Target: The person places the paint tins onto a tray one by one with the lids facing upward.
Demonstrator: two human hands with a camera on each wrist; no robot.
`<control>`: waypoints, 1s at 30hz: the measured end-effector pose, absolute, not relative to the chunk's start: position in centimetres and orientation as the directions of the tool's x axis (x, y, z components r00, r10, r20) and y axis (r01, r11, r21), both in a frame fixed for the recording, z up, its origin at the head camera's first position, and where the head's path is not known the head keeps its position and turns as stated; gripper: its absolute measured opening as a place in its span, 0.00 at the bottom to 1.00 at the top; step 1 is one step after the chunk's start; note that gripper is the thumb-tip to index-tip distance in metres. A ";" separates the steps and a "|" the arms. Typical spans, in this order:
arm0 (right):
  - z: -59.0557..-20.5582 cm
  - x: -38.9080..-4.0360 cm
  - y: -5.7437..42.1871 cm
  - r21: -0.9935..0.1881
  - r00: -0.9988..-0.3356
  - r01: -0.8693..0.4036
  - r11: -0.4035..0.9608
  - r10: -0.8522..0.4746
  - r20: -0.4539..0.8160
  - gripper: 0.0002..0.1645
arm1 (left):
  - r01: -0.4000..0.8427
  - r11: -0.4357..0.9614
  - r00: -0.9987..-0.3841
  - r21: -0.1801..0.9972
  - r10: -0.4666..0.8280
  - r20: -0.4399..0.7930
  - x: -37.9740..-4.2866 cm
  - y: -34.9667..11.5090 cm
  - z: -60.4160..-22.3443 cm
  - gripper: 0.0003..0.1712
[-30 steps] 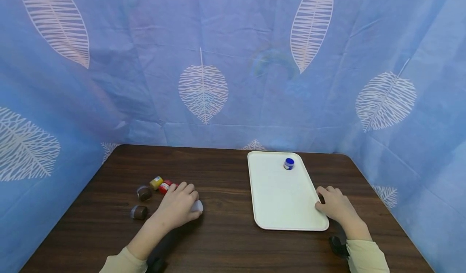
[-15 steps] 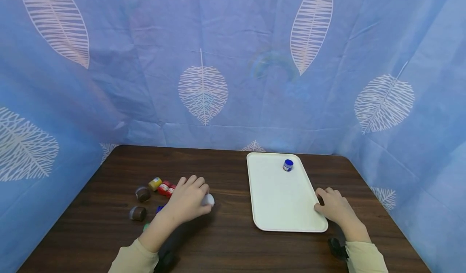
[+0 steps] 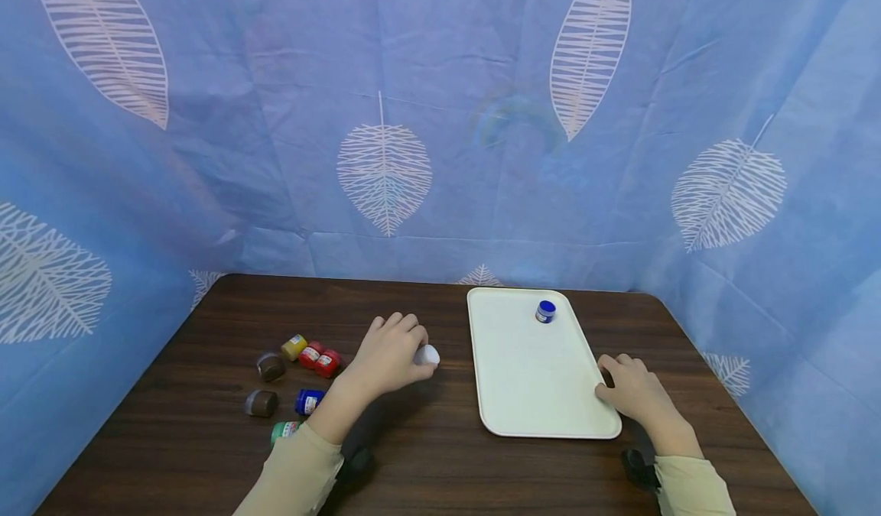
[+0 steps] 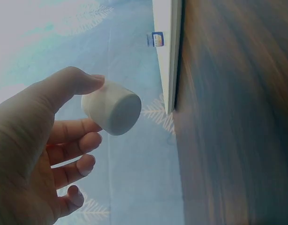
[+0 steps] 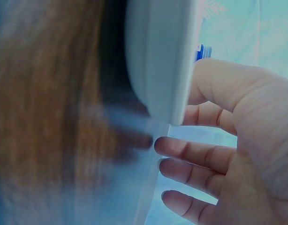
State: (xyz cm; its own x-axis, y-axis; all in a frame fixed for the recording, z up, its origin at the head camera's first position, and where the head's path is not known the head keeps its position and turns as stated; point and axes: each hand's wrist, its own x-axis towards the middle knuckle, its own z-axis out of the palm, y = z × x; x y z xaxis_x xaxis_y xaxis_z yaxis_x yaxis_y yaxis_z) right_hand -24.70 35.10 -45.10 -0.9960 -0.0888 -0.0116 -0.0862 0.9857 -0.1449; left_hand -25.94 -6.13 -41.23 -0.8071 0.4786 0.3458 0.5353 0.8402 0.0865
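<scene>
In the head view my left hand point(image 3: 388, 355) pinches a small white paint jar point(image 3: 427, 355) between thumb and fingertips, above the table and left of the tray. The left wrist view shows the jar point(image 4: 113, 108) tilted, its flat round end facing away from the palm, the other fingers loosely curled. My right hand point(image 3: 636, 390) holds the right rim of a white rectangular tray point(image 3: 544, 378). Its thumb lies over the edge in the right wrist view, the other fingers beside and below it. Near the tray's far end stands a blue-lidded paint jar point(image 3: 545, 312).
Left on the table point(image 3: 440, 470) lie more small jars: yellow point(image 3: 294, 347), two red ones point(image 3: 327, 363), two dark brown ones point(image 3: 261, 404), blue point(image 3: 309, 401) and green point(image 3: 284, 430), the last partly behind the left sleeve. A blue leaf-patterned curtain point(image 3: 454, 187) hangs behind the table.
My left hand has carried the white jar rightward and up from the cluster, uncovering the red, blue and green jars. The right hand and the tray have stayed about in place.
</scene>
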 end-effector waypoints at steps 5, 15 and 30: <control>-45.1 -24.6 35.1 -0.148 -0.996 -0.086 0.985 -0.088 -0.010 0.15 | 0.557 0.819 -0.800 0.137 0.486 0.351 -27.0 -4.5 -41.5 0.17; -45.4 -24.5 35.2 -0.145 -0.995 -0.101 0.984 -0.099 0.018 0.11 | 0.576 0.805 -0.791 0.140 0.505 0.347 -29.3 -0.9 -41.9 0.17; -45.4 -24.3 35.0 -0.118 -0.991 -0.122 0.985 -0.115 0.061 0.14 | 0.580 0.802 -0.784 0.144 0.503 0.363 -31.9 3.5 -42.2 0.20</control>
